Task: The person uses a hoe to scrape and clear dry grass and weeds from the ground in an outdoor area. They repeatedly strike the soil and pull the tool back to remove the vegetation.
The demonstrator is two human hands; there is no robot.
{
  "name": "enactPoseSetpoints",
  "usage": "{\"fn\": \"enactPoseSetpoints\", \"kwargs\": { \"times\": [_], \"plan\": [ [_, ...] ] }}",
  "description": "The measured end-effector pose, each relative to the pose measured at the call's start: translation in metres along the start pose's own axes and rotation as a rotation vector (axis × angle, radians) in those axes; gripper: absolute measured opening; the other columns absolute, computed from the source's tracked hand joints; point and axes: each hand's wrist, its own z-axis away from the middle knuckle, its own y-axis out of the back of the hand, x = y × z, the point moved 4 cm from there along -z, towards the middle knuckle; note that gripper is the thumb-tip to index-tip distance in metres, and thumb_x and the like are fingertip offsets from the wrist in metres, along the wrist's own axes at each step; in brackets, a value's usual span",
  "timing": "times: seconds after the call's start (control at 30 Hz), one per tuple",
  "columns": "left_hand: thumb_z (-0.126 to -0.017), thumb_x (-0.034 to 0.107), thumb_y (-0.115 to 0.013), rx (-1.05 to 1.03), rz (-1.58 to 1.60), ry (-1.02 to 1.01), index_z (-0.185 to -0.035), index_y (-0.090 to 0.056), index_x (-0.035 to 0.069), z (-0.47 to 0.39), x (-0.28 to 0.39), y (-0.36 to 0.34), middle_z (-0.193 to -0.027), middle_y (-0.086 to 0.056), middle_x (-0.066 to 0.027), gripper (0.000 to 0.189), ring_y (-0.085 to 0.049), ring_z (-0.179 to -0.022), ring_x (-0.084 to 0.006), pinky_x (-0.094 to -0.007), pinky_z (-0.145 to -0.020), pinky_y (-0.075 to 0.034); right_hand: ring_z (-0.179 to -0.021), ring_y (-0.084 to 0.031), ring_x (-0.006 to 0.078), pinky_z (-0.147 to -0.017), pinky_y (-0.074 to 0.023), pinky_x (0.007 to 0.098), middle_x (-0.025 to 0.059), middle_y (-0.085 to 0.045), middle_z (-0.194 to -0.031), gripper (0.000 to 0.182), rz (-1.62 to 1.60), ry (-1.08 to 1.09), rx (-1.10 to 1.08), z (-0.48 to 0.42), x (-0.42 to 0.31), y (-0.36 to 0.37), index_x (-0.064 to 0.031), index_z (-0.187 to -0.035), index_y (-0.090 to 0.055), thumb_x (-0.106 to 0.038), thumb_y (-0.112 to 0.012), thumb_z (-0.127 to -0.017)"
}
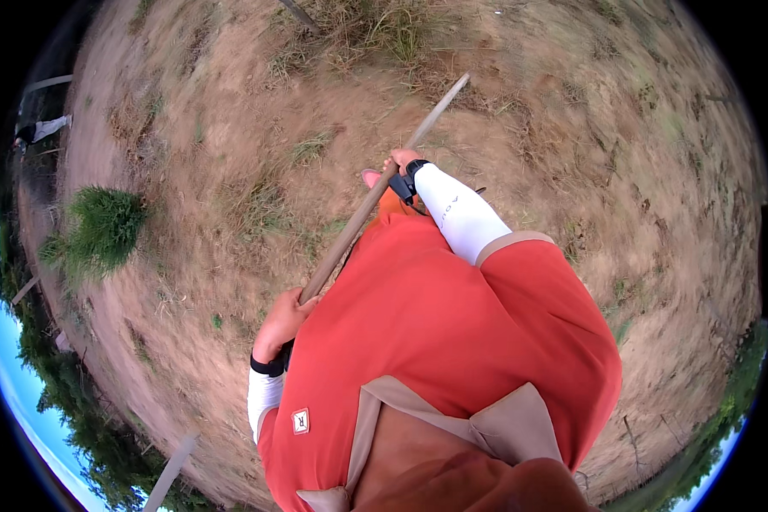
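A long wooden pole (352, 232) slants across the front of my body, from lower left to upper right. My left hand (284, 322) is closed around its lower left part, beside my red shirt. Farther up the pole, my right hand (404, 160) grips it, with a black strap and a small dark device (402, 188) at the wrist. The far end of the pole reaches over the bare soil near some dry grass; whether it touches the ground I cannot tell. White sleeves cover both forearms. Part of a pinkish shoe (370, 177) shows under the pole.
Dry, sloping soil (217, 128) with grass tufts surrounds me. A bushy green plant (105, 227) grows at the left. Wooden posts stand at the top (301, 16) and lower left (171, 470). Another person (43, 130) is far off at the left edge.
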Motion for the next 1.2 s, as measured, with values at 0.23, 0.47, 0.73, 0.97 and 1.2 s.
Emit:
{"fn": "enactPoseSetpoints", "kwargs": {
  "times": [0.23,0.47,0.73,0.97,1.2],
  "plan": [
    [-0.082,0.019,-0.061,0.087,0.156,0.033,-0.080,-0.057,-0.005,0.009,-0.006,-0.005,-0.059,-0.050,0.0018,0.024,-0.041,-0.057,-0.0045,-0.0252,-0.047,-0.036,-0.063,-0.053,0.0283,-0.054,-0.0465,0.0445,0.0167,-0.050,-0.070,0.014,-0.353,0.001,0.052,-0.090,0.027,-0.003,0.0032,-0.082,-0.048,-0.006,-0.038,-0.084],
    [-0.082,0.020,-0.060,0.176,0.212,-0.202,-0.084,-0.057,-0.005,-0.074,-0.034,-0.055,-0.060,-0.052,-0.0014,0.026,-0.045,-0.054,-0.0074,-0.0261,-0.049,-0.039,-0.046,-0.050,0.0217,-0.042,-0.0390,0.0376,0.0116,-0.051,-0.057,0.021,-0.081,0.339,0.107,0.005,-0.064,0.012,-0.0009,-0.060,-0.047,-0.012,-0.046,-0.077],
    [-0.083,0.026,-0.058,-0.025,-0.018,-0.174,-0.083,-0.055,-0.005,-0.149,0.075,-0.057,-0.063,-0.056,-0.0091,0.031,-0.052,-0.053,-0.0138,-0.0314,-0.049,-0.042,-0.051,-0.050,0.0202,-0.048,-0.0450,0.0340,0.0078,-0.046,-0.058,0.019,-0.148,0.300,0.019,0.033,-0.098,0.025,-0.0031,-0.069,-0.044,-0.015,-0.044,-0.084],
    [-0.081,0.025,-0.058,0.014,-0.167,-0.146,-0.082,-0.055,-0.006,-0.055,0.078,-0.042,-0.068,-0.057,-0.0207,0.031,-0.058,-0.065,-0.0292,-0.0385,-0.061,-0.043,-0.054,-0.053,0.0232,-0.052,-0.0471,0.0365,0.0117,-0.054,-0.067,0.025,-0.036,0.058,-0.133,-0.040,-0.025,0.045,-0.0014,-0.076,-0.048,-0.022,-0.040,-0.088],
    [-0.076,0.021,-0.062,0.172,-0.314,-0.074,-0.080,-0.056,-0.004,-0.018,0.057,-0.007,-0.072,-0.056,-0.0252,0.026,-0.056,-0.069,-0.0390,-0.0404,-0.059,-0.043,-0.055,-0.051,0.0257,-0.052,-0.0447,0.0393,0.0156,-0.055,-0.065,0.026,0.060,0.082,-0.134,0.002,-0.023,0.028,-0.0026,-0.071,-0.047,-0.022,-0.037,-0.084]
  ]
}}
